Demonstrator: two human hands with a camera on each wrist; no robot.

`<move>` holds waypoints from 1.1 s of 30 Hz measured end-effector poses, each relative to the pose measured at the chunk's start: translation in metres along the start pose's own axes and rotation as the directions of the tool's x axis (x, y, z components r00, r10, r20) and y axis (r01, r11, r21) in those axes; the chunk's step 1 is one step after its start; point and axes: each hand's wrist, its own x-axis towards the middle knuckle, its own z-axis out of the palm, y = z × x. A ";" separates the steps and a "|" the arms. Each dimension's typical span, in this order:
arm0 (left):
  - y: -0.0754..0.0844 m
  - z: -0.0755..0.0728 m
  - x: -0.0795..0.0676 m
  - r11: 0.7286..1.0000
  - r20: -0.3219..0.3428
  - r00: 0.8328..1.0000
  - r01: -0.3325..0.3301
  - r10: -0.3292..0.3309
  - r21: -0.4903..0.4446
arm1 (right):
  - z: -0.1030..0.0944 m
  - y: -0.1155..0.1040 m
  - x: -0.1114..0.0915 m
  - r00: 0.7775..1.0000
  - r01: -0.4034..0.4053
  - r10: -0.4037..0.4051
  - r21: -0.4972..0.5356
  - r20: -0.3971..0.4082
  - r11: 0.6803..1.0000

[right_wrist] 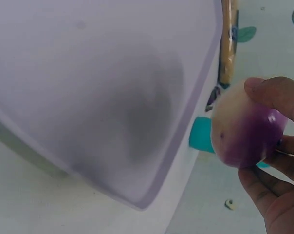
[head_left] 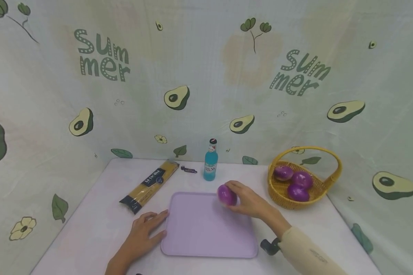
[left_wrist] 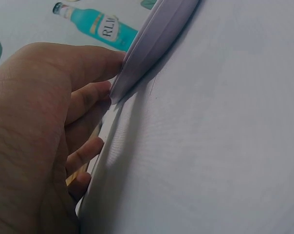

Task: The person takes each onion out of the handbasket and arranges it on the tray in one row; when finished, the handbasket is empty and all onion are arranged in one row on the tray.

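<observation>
My right hand [head_left: 249, 200] grips a round purple-and-white vegetable [head_left: 226, 195] above the upper right part of a lilac tray [head_left: 206, 233]. In the right wrist view, the thumb and fingers hold the smooth vegetable [right_wrist: 247, 124] by one side, its pale part facing the camera, and a shadow falls on the tray. My left hand [head_left: 144, 235] is at the tray's left edge, fingers spread and fairly straight. Its fingertips touch the tray rim [left_wrist: 149, 48] in the left wrist view. Several similar purple vegetables [head_left: 298, 192] lie in a yellow wicker basket [head_left: 285, 202] at the right.
Behind the tray stands a blue bottle [head_left: 210, 166]. A small dark wrapped candy [head_left: 189, 170] lies left of it, beside a long packet of spaghetti [head_left: 150, 186]. A cloth printed with avocados [head_left: 242, 124] hangs along the table's back and sides.
</observation>
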 end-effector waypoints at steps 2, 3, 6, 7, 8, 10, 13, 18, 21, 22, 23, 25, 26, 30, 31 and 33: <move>0.000 -0.001 -0.001 1.000 -0.002 1.000 0.000 0.000 0.005 | 0.002 -0.003 0.002 1.000 -0.008 0.008 0.011 0.015 1.000; 0.000 -0.001 -0.001 1.000 -0.007 1.000 -0.002 0.003 0.005 | 0.003 -0.004 0.003 1.000 -0.009 0.009 0.013 0.020 1.000; 0.000 -0.002 -0.003 1.000 -0.013 1.000 0.004 -0.004 0.003 | 0.007 -0.006 0.006 1.000 -0.003 0.003 0.003 0.030 1.000; 0.000 -0.002 -0.003 1.000 -0.009 1.000 0.010 -0.010 0.001 | 0.008 -0.006 0.007 0.999 0.000 0.000 -0.004 0.033 1.000; 0.000 -0.002 -0.004 1.000 -0.006 1.000 0.013 -0.013 -0.001 | 0.009 -0.007 0.008 0.999 0.001 -0.001 -0.008 0.034 1.000; -0.001 -0.002 -0.004 1.000 0.009 1.000 0.025 -0.025 -0.001 | 0.010 -0.007 0.008 0.999 0.000 0.001 -0.019 0.035 1.000; -0.002 -0.002 -0.004 1.000 0.017 0.999 0.031 -0.031 -0.002 | 0.011 -0.008 0.009 0.999 0.000 0.000 -0.018 0.034 1.000; -0.003 -0.001 -0.004 1.000 0.006 1.000 0.023 -0.023 -0.003 | 0.014 -0.009 0.009 0.999 0.000 0.001 -0.009 0.045 1.000; -0.004 0.000 -0.004 1.000 0.009 1.000 0.017 -0.017 0.003 | 0.016 -0.009 0.009 0.999 -0.003 0.003 -0.008 0.048 1.000; -0.004 0.000 -0.004 1.000 0.008 1.000 0.014 -0.015 0.006 | 0.016 -0.009 0.009 0.999 -0.002 0.002 -0.011 0.048 1.000; -0.004 0.000 -0.004 1.000 0.006 1.000 0.010 -0.010 0.008 | 0.016 -0.009 0.010 0.999 0.004 -0.004 -0.008 0.044 1.000; -0.003 0.000 -0.004 1.000 0.001 1.000 0.007 -0.007 0.013 | 0.017 -0.010 0.011 0.999 0.024 -0.024 0.003 0.040 1.000; -0.003 0.000 -0.004 1.000 -0.001 1.000 0.006 -0.006 0.016 | 0.018 -0.010 0.012 0.999 0.034 -0.035 0.006 0.040 0.999; -0.001 0.000 -0.003 1.000 0.009 1.000 0.014 -0.014 0.009 | 0.019 -0.011 0.015 0.997 0.064 -0.064 0.007 0.038 0.998; -0.001 -0.001 -0.003 1.000 0.010 1.000 0.014 -0.014 0.004 | 0.020 -0.011 0.015 0.997 0.067 -0.067 0.008 0.036 0.998; 0.001 -0.001 -0.001 1.000 0.011 1.000 0.009 -0.009 -0.007 | 0.020 -0.013 0.016 0.997 0.063 -0.063 0.013 0.034 0.998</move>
